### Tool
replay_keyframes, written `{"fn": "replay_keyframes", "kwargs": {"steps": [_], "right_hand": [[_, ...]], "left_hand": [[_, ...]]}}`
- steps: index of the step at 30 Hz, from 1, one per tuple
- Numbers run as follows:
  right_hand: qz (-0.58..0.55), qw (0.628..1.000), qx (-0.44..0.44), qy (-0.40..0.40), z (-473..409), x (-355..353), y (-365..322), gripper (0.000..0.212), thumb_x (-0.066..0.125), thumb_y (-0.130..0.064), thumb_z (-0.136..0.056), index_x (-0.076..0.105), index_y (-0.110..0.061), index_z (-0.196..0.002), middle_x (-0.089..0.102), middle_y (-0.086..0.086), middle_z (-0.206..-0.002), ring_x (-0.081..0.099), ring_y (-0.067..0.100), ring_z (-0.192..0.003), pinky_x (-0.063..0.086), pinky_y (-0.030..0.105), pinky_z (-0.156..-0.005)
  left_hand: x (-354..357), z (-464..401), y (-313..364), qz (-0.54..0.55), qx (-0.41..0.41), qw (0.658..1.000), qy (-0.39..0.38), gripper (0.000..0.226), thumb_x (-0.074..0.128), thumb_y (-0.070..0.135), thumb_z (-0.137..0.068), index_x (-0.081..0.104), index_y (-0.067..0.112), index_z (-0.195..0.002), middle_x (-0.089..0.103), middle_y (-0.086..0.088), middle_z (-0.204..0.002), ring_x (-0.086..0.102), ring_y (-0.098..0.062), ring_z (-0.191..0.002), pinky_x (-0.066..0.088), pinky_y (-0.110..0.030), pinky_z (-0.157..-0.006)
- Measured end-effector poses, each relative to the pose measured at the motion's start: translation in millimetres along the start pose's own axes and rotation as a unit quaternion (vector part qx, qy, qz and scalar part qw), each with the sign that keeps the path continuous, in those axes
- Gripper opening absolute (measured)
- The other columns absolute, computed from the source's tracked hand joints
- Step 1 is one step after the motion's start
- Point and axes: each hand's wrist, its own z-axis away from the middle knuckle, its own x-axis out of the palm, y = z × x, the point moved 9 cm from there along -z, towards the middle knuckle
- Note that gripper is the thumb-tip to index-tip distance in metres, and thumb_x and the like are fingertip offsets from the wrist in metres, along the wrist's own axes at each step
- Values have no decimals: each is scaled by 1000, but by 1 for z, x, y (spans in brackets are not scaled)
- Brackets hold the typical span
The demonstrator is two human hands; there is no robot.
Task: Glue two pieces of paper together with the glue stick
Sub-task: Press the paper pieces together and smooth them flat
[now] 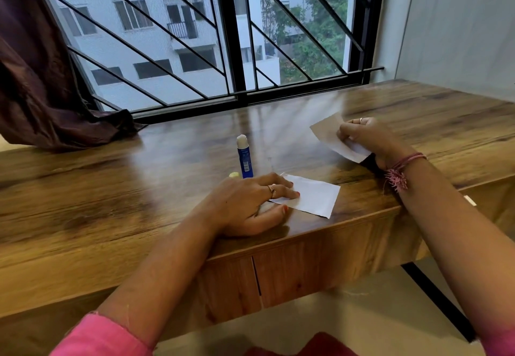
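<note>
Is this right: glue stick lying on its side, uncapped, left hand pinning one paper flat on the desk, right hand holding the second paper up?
Not quite. The glue stick is standing upright on the desk, not lying on its side; the head view shows it uncapped. The rest holds: the left hand pins one paper flat, and the right hand holds the second paper up.

A blue plastic glue stick [244, 158] stood upright on the brown wooden table [111, 188], with a small yellow cap [234, 175] just left of its base. A white rectangular paper sheet [309, 195] lay flat in front, under the left hand [250, 205]. To the right, the right hand [370, 138] held a second white paper piece [331, 135] above the table.
</note>
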Motion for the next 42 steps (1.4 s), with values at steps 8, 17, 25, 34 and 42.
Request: {"fn": "replay_keyframes", "kwargs": {"steps": [8, 17, 25, 34, 42], "right_hand": [[-40, 998, 15, -43, 13, 10, 0, 19, 55, -9, -83, 48, -13, -66, 40, 3, -56, 38, 5, -31, 24, 14, -33], [-78, 991, -15, -105, 47, 35, -4, 14, 68, -16, -83, 65, -15, -97, 70, 12, -93, 66, 23, -78, 58, 32, -62], [-28, 984, -51, -166, 52, 65, -18, 24, 75, -18, -73, 72, -8, -95, 73, 11, -88, 68, 16, -70, 57, 22, -58], [-27, 979, -49, -197, 53, 79, -17, 23, 74, -8, -73, 72, -6, -96, 73, 13, -94, 68, 20, -79, 59, 23, -65], [-12, 976, -61, -207, 57, 81, -19, 17, 76, -5, -71, 74, -6, -88, 75, 10, -82, 68, 14, -63, 57, 20, -56]], "left_hand": [[-10, 3, -3, 29, 3, 998, 49, 53, 25, 53, -87, 52, 36, -130, 50, 15, -132, 59, -6, -93, 46, -28, -68], [-28, 24, -46, 177, -115, 967, 144, 16, 52, 13, -80, 67, 13, -85, 52, 17, -49, 46, -4, -44, 32, -10, -49], [-16, 21, -45, 202, -122, 969, 68, 19, 56, 6, -84, 67, 19, -94, 42, 11, -46, 43, -4, -46, 35, -12, -52], [-13, 21, -47, 222, -132, 965, 49, 16, 56, 9, -87, 68, 16, -96, 43, 11, -48, 40, -5, -46, 36, -15, -51], [-12, 21, -47, 223, -133, 965, 40, 18, 55, 10, -88, 67, 22, -95, 44, 8, -52, 40, -4, -48, 37, -15, -53]]}}
